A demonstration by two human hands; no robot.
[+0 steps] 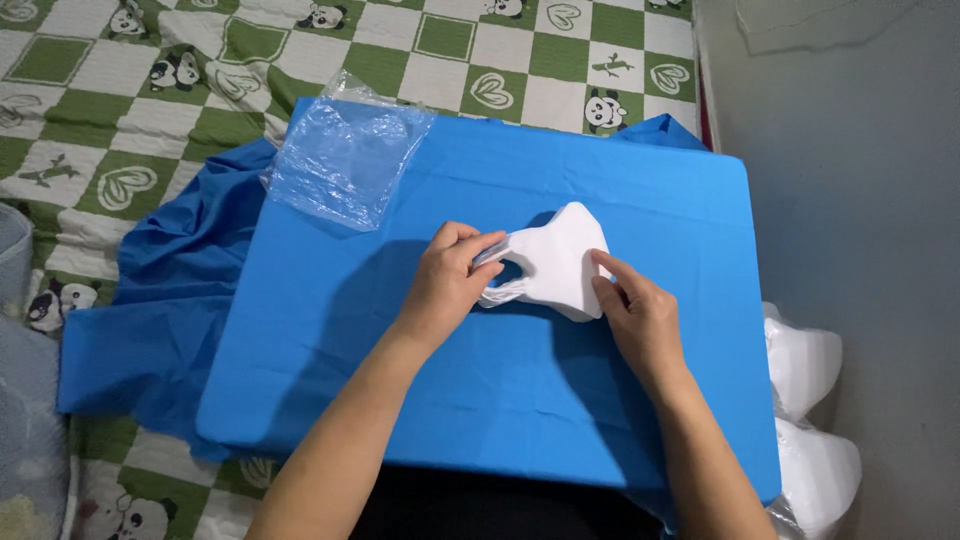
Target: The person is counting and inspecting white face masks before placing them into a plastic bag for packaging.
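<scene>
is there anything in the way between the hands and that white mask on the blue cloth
Nothing visible. The left hand already pinches the ear loops of the white mask, and the right hand presses on its right edge. The clear plastic bags lie apart, toward the far left of the blue cloth.
</scene>
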